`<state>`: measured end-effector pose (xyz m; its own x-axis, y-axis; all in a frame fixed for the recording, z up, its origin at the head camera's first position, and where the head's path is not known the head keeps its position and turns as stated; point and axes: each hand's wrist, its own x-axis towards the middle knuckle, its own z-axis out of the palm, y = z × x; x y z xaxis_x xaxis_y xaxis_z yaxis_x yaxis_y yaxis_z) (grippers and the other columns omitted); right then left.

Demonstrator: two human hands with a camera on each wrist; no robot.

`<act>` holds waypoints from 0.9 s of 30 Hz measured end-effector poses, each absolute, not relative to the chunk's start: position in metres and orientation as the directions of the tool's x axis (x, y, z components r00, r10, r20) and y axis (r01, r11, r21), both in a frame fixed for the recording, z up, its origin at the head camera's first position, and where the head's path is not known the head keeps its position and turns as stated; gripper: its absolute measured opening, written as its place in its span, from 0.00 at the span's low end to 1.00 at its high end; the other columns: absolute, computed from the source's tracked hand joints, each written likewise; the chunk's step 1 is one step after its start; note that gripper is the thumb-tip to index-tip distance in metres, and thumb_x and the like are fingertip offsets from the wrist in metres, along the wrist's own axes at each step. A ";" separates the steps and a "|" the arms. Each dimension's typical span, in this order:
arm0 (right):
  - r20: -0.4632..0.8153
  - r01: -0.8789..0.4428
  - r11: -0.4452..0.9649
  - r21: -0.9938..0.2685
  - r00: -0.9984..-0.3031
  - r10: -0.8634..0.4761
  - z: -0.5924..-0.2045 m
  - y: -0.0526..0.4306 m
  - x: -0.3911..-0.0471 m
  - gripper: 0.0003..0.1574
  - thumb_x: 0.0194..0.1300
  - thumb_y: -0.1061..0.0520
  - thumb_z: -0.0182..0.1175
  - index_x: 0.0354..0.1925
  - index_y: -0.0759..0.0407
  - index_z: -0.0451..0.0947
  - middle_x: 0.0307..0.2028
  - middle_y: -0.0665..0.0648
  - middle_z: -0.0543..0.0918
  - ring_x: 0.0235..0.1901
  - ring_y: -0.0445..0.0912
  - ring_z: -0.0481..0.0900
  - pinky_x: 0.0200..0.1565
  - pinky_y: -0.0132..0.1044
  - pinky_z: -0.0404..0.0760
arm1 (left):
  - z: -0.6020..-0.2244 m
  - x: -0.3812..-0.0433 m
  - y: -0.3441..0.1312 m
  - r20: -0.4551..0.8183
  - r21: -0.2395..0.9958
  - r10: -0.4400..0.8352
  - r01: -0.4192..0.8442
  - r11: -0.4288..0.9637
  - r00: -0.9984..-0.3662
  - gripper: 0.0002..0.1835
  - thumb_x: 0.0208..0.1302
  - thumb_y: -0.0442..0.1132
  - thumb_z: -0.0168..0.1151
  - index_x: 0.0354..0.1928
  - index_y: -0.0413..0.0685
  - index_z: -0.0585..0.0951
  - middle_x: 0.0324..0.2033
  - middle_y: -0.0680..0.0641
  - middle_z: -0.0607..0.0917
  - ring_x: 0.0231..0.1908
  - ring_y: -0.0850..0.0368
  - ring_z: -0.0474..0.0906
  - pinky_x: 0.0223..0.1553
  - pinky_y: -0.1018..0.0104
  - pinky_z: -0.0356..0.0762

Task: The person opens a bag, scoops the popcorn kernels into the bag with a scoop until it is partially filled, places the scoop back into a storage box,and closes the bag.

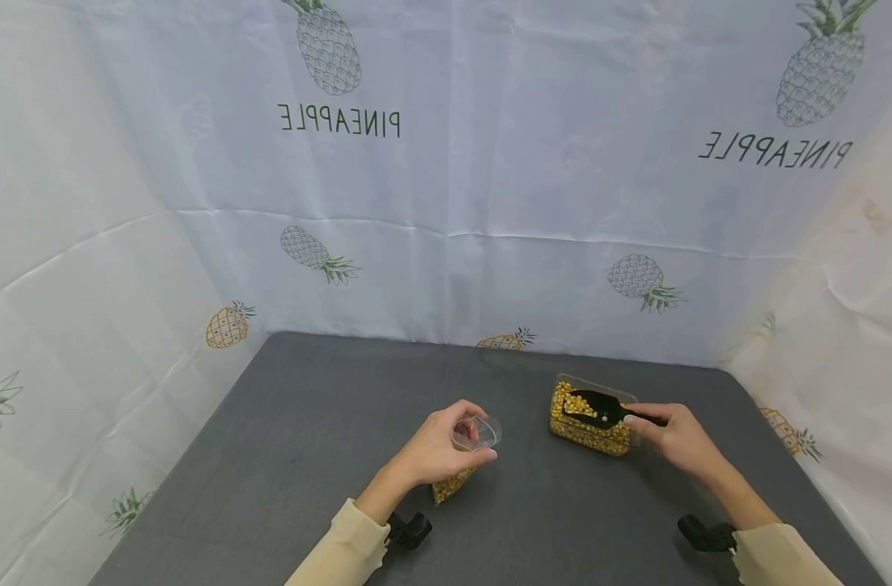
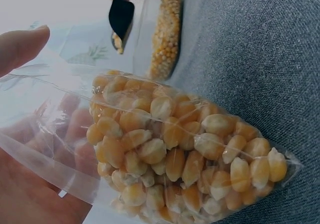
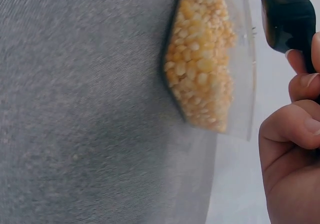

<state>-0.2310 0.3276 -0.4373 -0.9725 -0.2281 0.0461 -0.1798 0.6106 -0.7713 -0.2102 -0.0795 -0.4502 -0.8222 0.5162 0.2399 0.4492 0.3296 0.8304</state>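
Observation:
My left hand (image 1: 435, 448) curls round the top of a clear plastic bag (image 1: 451, 487), its mouth spread wide and facing up. Yellow corn kernels (image 2: 175, 149) fill the bag's lower part, which tapers to a corner near the table in the left wrist view. My right hand (image 1: 676, 439) grips the handle of a black scoop (image 1: 603, 405). Some kernels lie in the scoop, which is over a clear rectangular container (image 1: 634, 443). More corn is inside that container; its wall (image 3: 242, 94) shows in the right wrist view, with the scoop above it.
A dark grey cloth-covered table (image 1: 285, 456) lies under everything. White curtains (image 1: 453, 163) with pineapple prints hang at the back and on both sides. The container stands to the right of the bag, with bare tabletop between them.

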 end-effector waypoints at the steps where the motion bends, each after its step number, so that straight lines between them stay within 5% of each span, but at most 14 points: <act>1: 0.048 -0.183 0.609 -0.772 -0.972 -0.231 -0.436 0.327 -0.231 0.30 0.75 0.51 0.60 0.63 0.74 0.75 0.11 0.45 0.58 0.11 0.38 0.50 0.14 0.39 0.64 | -0.450 -0.210 -0.080 0.241 0.830 0.516 0.450 0.330 -0.822 0.25 0.66 0.49 0.71 0.58 0.45 0.77 0.35 0.56 0.78 0.39 0.64 0.80 0.44 0.67 0.82; 5: 0.065 -0.208 0.605 -0.768 -0.966 -0.250 -0.427 0.321 -0.228 0.29 0.75 0.52 0.60 0.62 0.73 0.76 0.10 0.49 0.60 0.11 0.37 0.52 0.15 0.39 0.65 | -0.451 -0.211 -0.080 0.245 0.825 0.515 0.456 0.334 -0.821 0.27 0.65 0.50 0.71 0.59 0.42 0.76 0.35 0.56 0.78 0.39 0.64 0.80 0.43 0.66 0.82; 6: 0.079 -0.226 0.613 -0.757 -0.963 -0.257 -0.425 0.319 -0.228 0.28 0.75 0.52 0.60 0.62 0.73 0.76 0.12 0.52 0.68 0.12 0.36 0.58 0.17 0.39 0.68 | -0.451 -0.211 -0.080 0.244 0.825 0.515 0.455 0.335 -0.822 0.27 0.65 0.50 0.71 0.59 0.42 0.76 0.35 0.56 0.78 0.38 0.64 0.80 0.43 0.66 0.82; 9: 0.110 -0.268 0.636 -0.724 -0.955 -0.276 -0.419 0.314 -0.225 0.26 0.75 0.52 0.61 0.61 0.71 0.78 0.32 0.67 0.85 0.22 0.41 0.75 0.25 0.39 0.75 | -0.451 -0.211 -0.080 0.247 0.824 0.515 0.458 0.335 -0.821 0.26 0.65 0.50 0.71 0.58 0.43 0.76 0.35 0.57 0.78 0.38 0.64 0.79 0.43 0.66 0.82; 12: 0.137 -0.306 0.659 -0.688 -0.945 -0.296 -0.413 0.308 -0.223 0.25 0.75 0.52 0.60 0.60 0.69 0.79 0.57 0.74 0.80 0.41 0.54 0.84 0.34 0.40 0.78 | -0.452 -0.212 -0.080 0.251 0.823 0.517 0.462 0.332 -0.818 0.26 0.65 0.49 0.71 0.58 0.43 0.77 0.35 0.57 0.78 0.38 0.64 0.79 0.43 0.66 0.82; 13: 0.137 -0.310 0.660 -0.684 -0.944 -0.300 -0.411 0.306 -0.222 0.25 0.75 0.52 0.60 0.60 0.69 0.79 0.58 0.74 0.79 0.43 0.57 0.84 0.35 0.40 0.78 | -0.452 -0.212 -0.080 0.253 0.821 0.518 0.464 0.332 -0.817 0.26 0.65 0.49 0.71 0.58 0.43 0.77 0.35 0.57 0.78 0.38 0.64 0.79 0.43 0.66 0.82; 17: 0.138 -0.319 0.640 -0.699 -0.938 -0.317 -0.405 0.300 -0.221 0.25 0.75 0.53 0.61 0.61 0.70 0.79 0.58 0.75 0.79 0.23 0.47 0.76 0.30 0.39 0.74 | -0.451 -0.211 -0.081 0.255 0.816 0.517 0.469 0.338 -0.817 0.27 0.65 0.50 0.71 0.59 0.42 0.76 0.35 0.57 0.78 0.38 0.64 0.79 0.43 0.66 0.82; 20: 0.130 -0.315 0.609 -0.728 -0.935 -0.329 -0.402 0.295 -0.219 0.26 0.74 0.54 0.61 0.62 0.70 0.78 0.44 0.76 0.82 0.13 0.42 0.59 0.25 0.40 0.71 | -0.451 -0.211 -0.081 0.254 0.812 0.515 0.470 0.346 -0.819 0.28 0.64 0.50 0.71 0.59 0.41 0.76 0.35 0.57 0.78 0.38 0.64 0.79 0.43 0.66 0.82; 24: 0.167 -0.365 0.608 -0.705 -0.919 -0.358 -0.398 0.288 -0.217 0.23 0.74 0.55 0.62 0.60 0.68 0.80 0.44 0.73 0.83 0.32 0.54 0.83 0.33 0.46 0.81 | -0.451 -0.211 -0.080 0.250 0.812 0.514 0.467 0.351 -0.821 0.28 0.64 0.50 0.71 0.59 0.42 0.76 0.35 0.57 0.78 0.38 0.64 0.79 0.43 0.66 0.81; 27: 0.205 -0.413 0.620 -0.667 -0.902 -0.379 -0.395 0.282 -0.215 0.20 0.73 0.57 0.63 0.58 0.68 0.82 0.56 0.70 0.82 0.55 0.65 0.80 0.44 0.53 0.82 | -0.450 -0.211 -0.080 0.247 0.813 0.513 0.464 0.351 -0.822 0.27 0.64 0.50 0.71 0.59 0.43 0.76 0.36 0.57 0.78 0.39 0.64 0.79 0.43 0.66 0.81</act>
<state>-0.2145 0.2820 -0.3950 -0.9022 -0.3792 0.2055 -0.4127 0.6204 -0.6669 -0.2109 -0.0800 -0.4503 -0.8220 0.5132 0.2471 0.4638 0.3512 0.8134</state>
